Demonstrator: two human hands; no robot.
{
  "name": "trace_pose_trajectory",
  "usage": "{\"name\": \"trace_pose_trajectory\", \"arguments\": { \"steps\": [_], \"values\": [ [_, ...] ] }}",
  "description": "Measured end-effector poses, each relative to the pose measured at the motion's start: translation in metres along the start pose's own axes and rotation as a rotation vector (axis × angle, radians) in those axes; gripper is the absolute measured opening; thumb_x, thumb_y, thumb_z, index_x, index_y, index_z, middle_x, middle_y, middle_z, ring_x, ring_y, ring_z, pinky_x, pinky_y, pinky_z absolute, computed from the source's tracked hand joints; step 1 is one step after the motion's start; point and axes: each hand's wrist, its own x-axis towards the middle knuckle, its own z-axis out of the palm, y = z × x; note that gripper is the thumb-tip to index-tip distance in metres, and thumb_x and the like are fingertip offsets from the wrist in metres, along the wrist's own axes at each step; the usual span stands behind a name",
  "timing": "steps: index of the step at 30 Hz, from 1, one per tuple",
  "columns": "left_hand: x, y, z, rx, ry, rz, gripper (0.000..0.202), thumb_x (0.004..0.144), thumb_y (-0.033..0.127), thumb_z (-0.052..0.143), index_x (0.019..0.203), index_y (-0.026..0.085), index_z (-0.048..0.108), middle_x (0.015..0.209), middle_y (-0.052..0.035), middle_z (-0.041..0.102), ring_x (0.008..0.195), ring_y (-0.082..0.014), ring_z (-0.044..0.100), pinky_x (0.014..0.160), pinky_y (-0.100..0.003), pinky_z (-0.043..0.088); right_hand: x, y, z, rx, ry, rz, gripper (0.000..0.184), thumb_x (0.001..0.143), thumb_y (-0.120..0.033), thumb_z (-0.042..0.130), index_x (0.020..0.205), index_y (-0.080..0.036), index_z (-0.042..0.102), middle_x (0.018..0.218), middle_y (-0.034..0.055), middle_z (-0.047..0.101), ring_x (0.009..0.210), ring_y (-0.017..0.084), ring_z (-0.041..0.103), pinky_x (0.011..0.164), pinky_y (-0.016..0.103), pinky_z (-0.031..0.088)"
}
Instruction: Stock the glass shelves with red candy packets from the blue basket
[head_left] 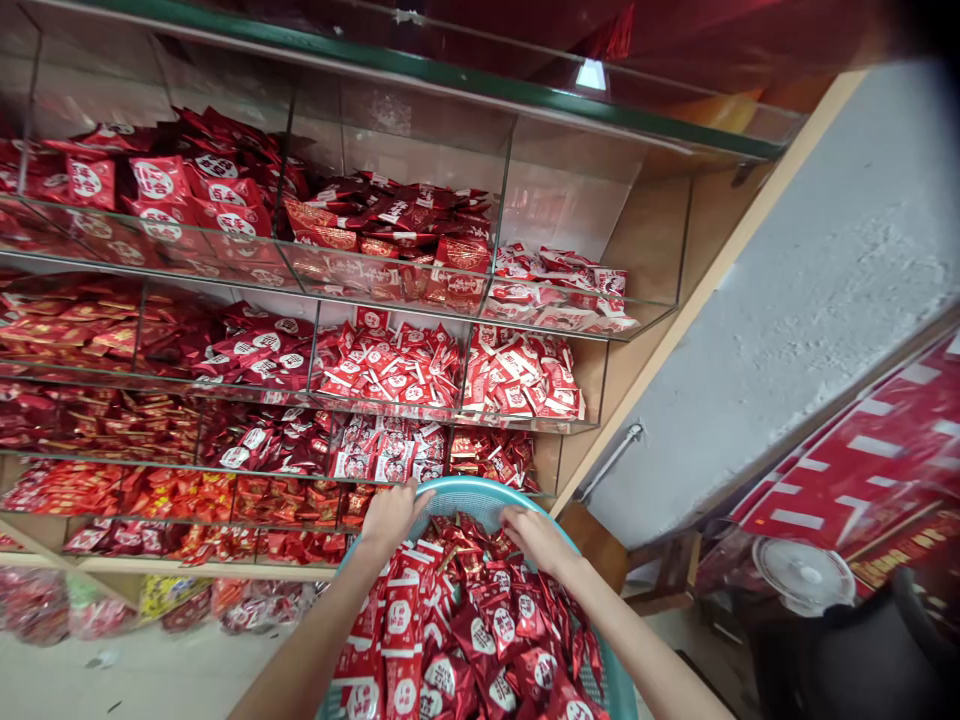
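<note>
A large light-blue plastic basket (465, 490) stands in front of me, heaped with small red packets (480, 630) that bear white printed labels. At the basket's far left edge, my left hand (391, 515) is closed over the rim, with its thumb toward the inside. Inside the far right part of the basket is my right hand (536, 540), its fingers bent down by the packets and the inner wall. Whatever lies under those fingertips is hidden.
Tiered glass-fronted shelves (405, 270) hold several compartments of red packets. A wooden side panel (667, 330) meets a grey wall (810, 260). Bagged goods (255, 605) lie below the shelves. At right are a white round lid (802, 572) and a dark object (862, 650).
</note>
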Motion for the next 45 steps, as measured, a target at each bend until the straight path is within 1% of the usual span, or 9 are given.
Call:
{"name": "trace_pose_trajectory", "arguments": {
  "steps": [4,8,14,20,26,32,37,41,45],
  "values": [
    [-0.001,0.001,-0.001,0.02,0.013,0.006,0.057,0.084,0.054,0.016,0.105,0.013,0.05,0.078,-0.0133,0.063,0.075,-0.0274,0.062,0.061,-0.034,0.045,-0.01,-0.008,0.002,-0.209,-0.102,0.039,0.026,0.079,-0.012,0.035,0.096,-0.018,0.053,0.104,0.0087,0.056,0.085,0.018,0.057,0.072,0.027,0.039],
    [-0.002,0.002,-0.005,0.002,-0.02,-0.001,0.058,0.084,0.054,0.014,0.105,0.014,0.05,0.08,-0.0137,0.063,0.077,-0.026,0.062,0.063,-0.033,0.045,-0.012,-0.009,0.009,-0.268,-0.189,0.043,0.031,0.08,-0.01,0.031,0.098,-0.015,0.056,0.101,0.0116,0.058,0.089,0.021,0.057,0.074,0.03,0.04],
    [-0.002,0.002,-0.005,-0.003,-0.037,-0.016,0.058,0.084,0.054,0.015,0.107,0.014,0.05,0.082,-0.0142,0.064,0.078,-0.0248,0.062,0.065,-0.032,0.045,-0.002,-0.003,0.015,-0.212,-0.255,0.024,0.028,0.081,-0.016,0.036,0.095,-0.016,0.06,0.09,0.0097,0.063,0.085,0.021,0.058,0.07,0.028,0.04],
    [-0.001,0.001,-0.002,-0.004,-0.021,-0.01,0.059,0.084,0.055,0.015,0.105,0.014,0.051,0.082,-0.0142,0.064,0.077,-0.0244,0.062,0.065,-0.032,0.044,-0.005,0.007,0.017,-0.021,-0.302,-0.01,0.029,0.082,-0.037,0.041,0.078,-0.018,0.063,0.075,0.0041,0.063,0.069,0.016,0.054,0.062,0.024,0.037],
    [-0.001,0.001,-0.002,-0.007,-0.039,-0.014,0.061,0.083,0.056,0.014,0.106,0.013,0.051,0.081,-0.015,0.064,0.078,-0.0256,0.062,0.065,-0.033,0.044,-0.009,0.013,0.016,0.027,-0.385,0.024,0.028,0.081,-0.032,0.041,0.071,-0.017,0.062,0.063,-0.0009,0.059,0.058,0.01,0.049,0.053,0.02,0.033],
    [0.0,0.0,-0.001,-0.012,-0.003,0.005,0.062,0.082,0.057,0.014,0.102,0.013,0.052,0.077,-0.0138,0.064,0.074,-0.0265,0.062,0.062,-0.033,0.045,-0.005,-0.001,0.018,-0.071,-0.25,0.197,0.026,0.083,-0.029,0.038,0.09,-0.016,0.06,0.088,0.0086,0.063,0.081,0.02,0.057,0.066,0.027,0.038],
    [-0.001,0.001,-0.002,-0.005,-0.007,-0.006,0.06,0.083,0.056,0.015,0.103,0.013,0.052,0.079,-0.0137,0.064,0.075,-0.0265,0.062,0.063,-0.034,0.045,-0.007,-0.017,0.015,-0.218,-0.162,0.311,0.025,0.081,-0.024,0.043,0.096,-0.011,0.058,0.096,0.0155,0.061,0.09,0.026,0.056,0.075,0.033,0.039],
    [-0.002,0.002,-0.005,-0.026,-0.042,-0.021,0.059,0.083,0.055,0.016,0.103,0.013,0.052,0.081,-0.0146,0.064,0.077,-0.0249,0.062,0.065,-0.032,0.045,0.003,-0.026,-0.005,-0.215,-0.027,0.332,0.026,0.085,-0.025,0.034,0.099,-0.015,0.055,0.093,0.0133,0.061,0.087,0.024,0.057,0.072,0.032,0.038],
    [-0.003,0.003,-0.007,-0.031,-0.041,-0.017,0.057,0.084,0.053,0.016,0.103,0.012,0.052,0.08,-0.0144,0.064,0.076,-0.0255,0.062,0.064,-0.032,0.045,0.031,-0.029,-0.027,-0.143,0.138,0.369,0.026,0.087,-0.029,0.032,0.103,-0.02,0.051,0.098,0.0091,0.06,0.087,0.02,0.057,0.068,0.027,0.038]
  ]
}}
